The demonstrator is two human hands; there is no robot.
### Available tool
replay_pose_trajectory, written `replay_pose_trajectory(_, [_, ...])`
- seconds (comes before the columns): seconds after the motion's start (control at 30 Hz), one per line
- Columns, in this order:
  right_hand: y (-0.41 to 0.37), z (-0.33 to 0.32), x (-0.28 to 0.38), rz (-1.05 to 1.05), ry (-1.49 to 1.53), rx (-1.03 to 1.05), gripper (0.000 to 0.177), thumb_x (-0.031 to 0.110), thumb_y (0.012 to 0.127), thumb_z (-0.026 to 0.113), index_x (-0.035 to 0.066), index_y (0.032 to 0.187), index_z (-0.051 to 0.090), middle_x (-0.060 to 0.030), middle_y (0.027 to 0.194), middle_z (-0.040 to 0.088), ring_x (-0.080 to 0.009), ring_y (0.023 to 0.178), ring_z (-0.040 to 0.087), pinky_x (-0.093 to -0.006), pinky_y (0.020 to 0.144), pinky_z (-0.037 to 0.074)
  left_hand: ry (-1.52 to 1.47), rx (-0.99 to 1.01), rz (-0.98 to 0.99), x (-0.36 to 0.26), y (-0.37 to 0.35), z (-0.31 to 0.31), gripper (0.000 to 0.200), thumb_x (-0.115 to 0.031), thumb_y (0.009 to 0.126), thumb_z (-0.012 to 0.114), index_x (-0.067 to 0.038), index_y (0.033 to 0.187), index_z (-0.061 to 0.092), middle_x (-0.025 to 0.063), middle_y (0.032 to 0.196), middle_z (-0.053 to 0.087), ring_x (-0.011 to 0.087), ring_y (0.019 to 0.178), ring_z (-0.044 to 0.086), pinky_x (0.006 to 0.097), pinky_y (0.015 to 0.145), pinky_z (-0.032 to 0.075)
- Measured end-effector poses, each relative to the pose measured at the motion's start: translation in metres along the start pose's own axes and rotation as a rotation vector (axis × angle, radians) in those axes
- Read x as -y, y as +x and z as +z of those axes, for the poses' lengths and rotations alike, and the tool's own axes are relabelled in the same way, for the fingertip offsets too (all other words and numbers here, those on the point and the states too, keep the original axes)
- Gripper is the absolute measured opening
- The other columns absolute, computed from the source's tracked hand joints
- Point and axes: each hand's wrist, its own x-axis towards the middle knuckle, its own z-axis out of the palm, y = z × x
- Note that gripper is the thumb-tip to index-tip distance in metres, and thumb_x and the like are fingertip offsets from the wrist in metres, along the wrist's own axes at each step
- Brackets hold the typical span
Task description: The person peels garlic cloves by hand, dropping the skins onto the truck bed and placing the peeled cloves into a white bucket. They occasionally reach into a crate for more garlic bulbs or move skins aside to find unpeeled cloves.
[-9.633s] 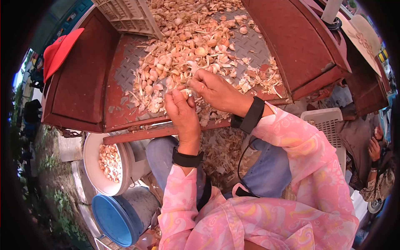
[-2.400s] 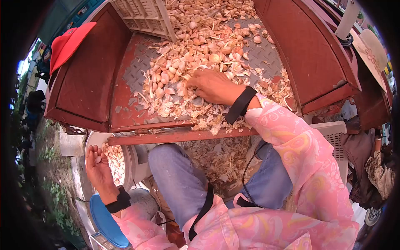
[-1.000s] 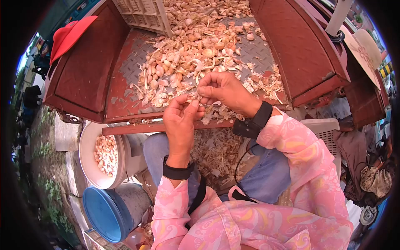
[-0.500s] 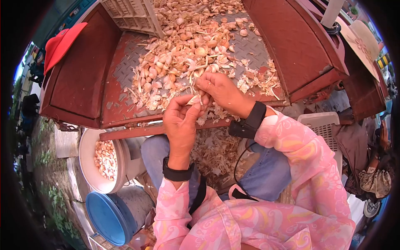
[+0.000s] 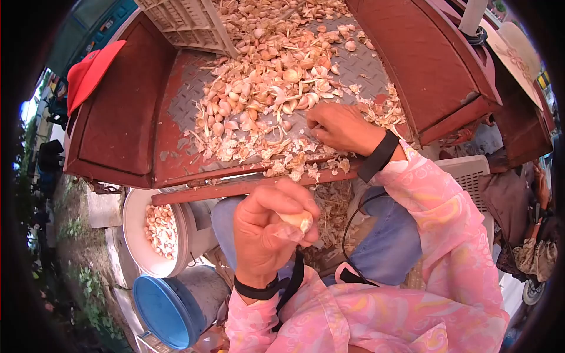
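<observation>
Closer to the camera than the tray edge, my left hand (image 5: 268, 220) is closed around a garlic clove (image 5: 297, 221), whose pale end and loose skin show between thumb and fingers. My right hand (image 5: 341, 126) rests low over the near right part of the garlic pile (image 5: 259, 88), its fingers curled inward. Whatever its fingertips hold, if anything, is hidden. Loose cloves, stalks and papery skins lie around it on the metal bed (image 5: 188, 82).
A white bucket (image 5: 132, 226) with cloves inside stands at lower left, above a blue-rimmed bucket (image 5: 162, 312). A plastic crate (image 5: 191, 23) leans at the top. A red hat (image 5: 94, 73) hangs left. Another person's arm shows at far right, near a pale basket (image 5: 468, 176).
My hands have come apart. The left moved down and nearer the camera with the clove, while the right shifted right beside the pile. The view has shifted slightly.
</observation>
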Motion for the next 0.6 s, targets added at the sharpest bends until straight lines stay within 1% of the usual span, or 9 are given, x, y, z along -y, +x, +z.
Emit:
replay_pose_trajectory(0.03, [0.002, -0.004, 0.003, -0.002, 0.011, 0.001, 0.012, 0.014, 0.076, 0.052, 0.003, 0.08, 0.055, -0.0144, 0.078, 0.058, -0.0329, 0.076, 0.056, -0.0414, 0.067, 0.043, -0.075, 0.149, -0.025, -0.005, -0.005, 0.015, 0.017, 0.0, 0.08, 0.059, 0.003, 0.096, 0.055, 0.0208, 0.093, 0.055, 0.0198, 0.075, 0.058, 0.0254, 0.067, 0.051])
replay_pose_trajectory(0.1, [0.009, -0.011, 0.009, 0.177, 0.042, 0.095, 0.013, 0.016, 0.077, 0.052, 0.004, 0.081, 0.057, -0.0135, 0.082, 0.057, -0.0319, 0.08, 0.056, -0.0408, 0.068, 0.043, -0.041, 0.608, -0.017, -0.015, 0.008, 0.034, 0.005, 0.0, 0.082, 0.057, 0.005, 0.083, 0.056, 0.0214, 0.088, 0.057, 0.0203, 0.078, 0.059, 0.0241, 0.062, 0.049])
replay_pose_trajectory(0.17, [0.011, -0.005, 0.004, 0.194, 0.074, 0.109, 0.015, 0.019, 0.078, 0.052, 0.005, 0.083, 0.058, -0.0129, 0.084, 0.057, -0.0309, 0.082, 0.055, -0.0398, 0.069, 0.043, -0.195, 0.694, 0.166, -0.003, 0.002, 0.054, 0.016, -0.004, 0.084, 0.057, 0.011, 0.092, 0.059, 0.0252, 0.093, 0.057, 0.0289, 0.08, 0.06, 0.0318, 0.069, 0.05])
replay_pose_trajectory(0.27, [0.011, -0.002, 0.007, 0.043, 0.0, 0.022, 0.016, 0.021, 0.079, 0.055, 0.006, 0.085, 0.059, -0.012, 0.082, 0.056, -0.0305, 0.08, 0.055, -0.0397, 0.069, 0.043, -0.325, 0.656, 0.218, -0.002, -0.003, 0.062, 0.016, 0.005, 0.08, 0.059, 0.013, 0.094, 0.059, 0.0291, 0.1, 0.054, 0.0307, 0.085, 0.059, 0.0341, 0.075, 0.05])
replay_pose_trajectory(0.3, [0.014, 0.001, 0.009, 0.037, 0.006, 0.021, 0.016, 0.021, 0.079, 0.055, 0.006, 0.085, 0.059, -0.012, 0.082, 0.056, -0.0305, 0.08, 0.055, -0.0397, 0.069, 0.043, -0.317, 0.654, 0.218, -0.006, -0.01, 0.066, 0.016, 0.005, 0.08, 0.059, 0.013, 0.094, 0.059, 0.0291, 0.1, 0.054, 0.0307, 0.085, 0.059, 0.0341, 0.075, 0.05])
replay_pose_trajectory(0.37, [0.021, 0.002, 0.012, 0.073, 0.044, -0.01, 0.019, 0.02, 0.077, 0.053, 0.003, 0.082, 0.059, -0.0159, 0.082, 0.06, -0.0338, 0.079, 0.058, -0.0423, 0.068, 0.045, -0.35, 0.457, 0.094, -0.012, -0.021, 0.073, 0.015, 0.009, 0.078, 0.058, 0.012, 0.093, 0.059, 0.029, 0.098, 0.054, 0.0314, 0.086, 0.059, 0.0345, 0.077, 0.049])
replay_pose_trajectory(0.4, [0.024, 0.007, 0.008, 0.082, 0.02, 0.029, 0.019, 0.024, 0.081, 0.053, 0.008, 0.09, 0.058, -0.0115, 0.084, 0.057, -0.0308, 0.08, 0.056, -0.04, 0.07, 0.044, -0.345, 0.462, 0.091, -0.007, -0.017, 0.071, 0.015, 0.009, 0.078, 0.058, 0.012, 0.093, 0.059, 0.029, 0.098, 0.054, 0.0314, 0.086, 0.059, 0.0345, 0.077, 0.049])
replay_pose_trajectory(0.47, [0.03, 0.011, 0.015, 0.077, 0.001, 0.023, 0.02, 0.024, 0.081, 0.053, 0.008, 0.092, 0.058, -0.0114, 0.084, 0.057, -0.0307, 0.08, 0.056, -0.04, 0.07, 0.044, -0.371, 0.608, 0.371, 0.012, -0.008, 0.068, 0.014, 0.009, 0.08, 0.056, 0.011, 0.093, 0.06, 0.0286, 0.098, 0.054, 0.0317, 0.085, 0.059, 0.0357, 0.076, 0.05])
replay_pose_trajectory(0.6, [0.037, 0.02, 0.024, 0.022, -0.074, 0.073, 0.017, 0.021, 0.08, 0.053, 0.008, 0.089, 0.055, -0.0123, 0.084, 0.056, -0.0323, 0.08, 0.056, -0.0428, 0.068, 0.043, -0.407, 0.548, 0.361, 0.015, -0.011, 0.075, 0.013, 0.008, 0.081, 0.055, 0.011, 0.093, 0.06, 0.0284, 0.096, 0.056, 0.032, 0.084, 0.06, 0.0363, 0.074, 0.051])
